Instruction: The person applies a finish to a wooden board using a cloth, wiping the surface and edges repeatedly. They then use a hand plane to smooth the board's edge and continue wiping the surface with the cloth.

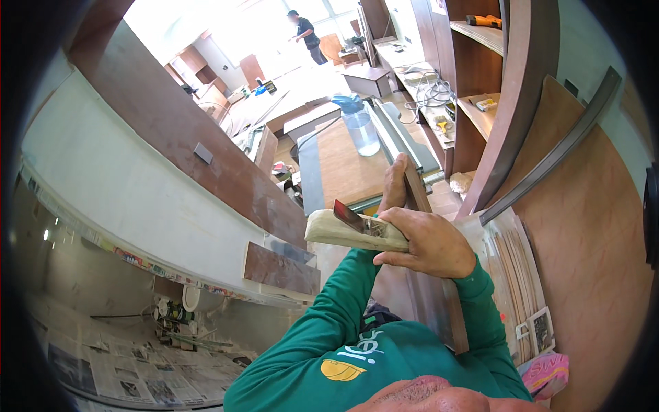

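Note:
My right hand (439, 244) is closed around one end of a wooden hand plane (320, 229). The plane has a pale body with a dark red piece sticking up from its throat, and it is held crosswise above a long brown wooden board (449, 312). Beyond the plane, my left hand (393, 184) grips the far part of that board at its edge; some of its fingers are hidden. My left forearm passes beneath the plane. The near end of the board rests close against my body.
A water bottle (360, 127) with a blue lid stands on a wood-topped work surface (329, 172) ahead. Open shelves (473, 113) hold tools at the right, with a curved panel (583, 226) beside them. On the left runs a long brown-and-white panel (137, 185). Far off stands another person (307, 36).

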A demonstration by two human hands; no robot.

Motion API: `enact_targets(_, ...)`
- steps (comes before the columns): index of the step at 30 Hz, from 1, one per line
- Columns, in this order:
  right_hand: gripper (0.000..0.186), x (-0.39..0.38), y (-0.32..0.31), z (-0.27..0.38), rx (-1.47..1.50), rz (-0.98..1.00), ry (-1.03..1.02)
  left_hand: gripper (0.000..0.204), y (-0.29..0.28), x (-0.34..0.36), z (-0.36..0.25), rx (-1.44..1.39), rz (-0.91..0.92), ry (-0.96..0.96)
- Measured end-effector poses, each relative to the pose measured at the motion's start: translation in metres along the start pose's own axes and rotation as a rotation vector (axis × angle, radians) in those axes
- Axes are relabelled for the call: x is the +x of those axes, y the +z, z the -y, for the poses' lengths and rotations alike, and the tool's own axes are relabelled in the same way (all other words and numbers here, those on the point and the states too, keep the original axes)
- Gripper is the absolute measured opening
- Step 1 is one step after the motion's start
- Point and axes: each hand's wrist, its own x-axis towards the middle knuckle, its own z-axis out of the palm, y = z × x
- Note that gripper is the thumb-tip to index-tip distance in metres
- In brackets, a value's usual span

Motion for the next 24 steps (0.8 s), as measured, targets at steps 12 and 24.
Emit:
enact_targets(12, 0.068, 0.0, -0.001, 0.0, 0.002, 0.008, 0.013, 0.046, 0.004, -0.003, -0.006, 0.079, -0.024, 0.012)
enact_targets(24, 0.067, 0.002, -0.003, 0.003, -0.008, 0.042, 0.038, 0.049, 0.006, -0.005, -0.009, 0.115, -0.056, 0.03)
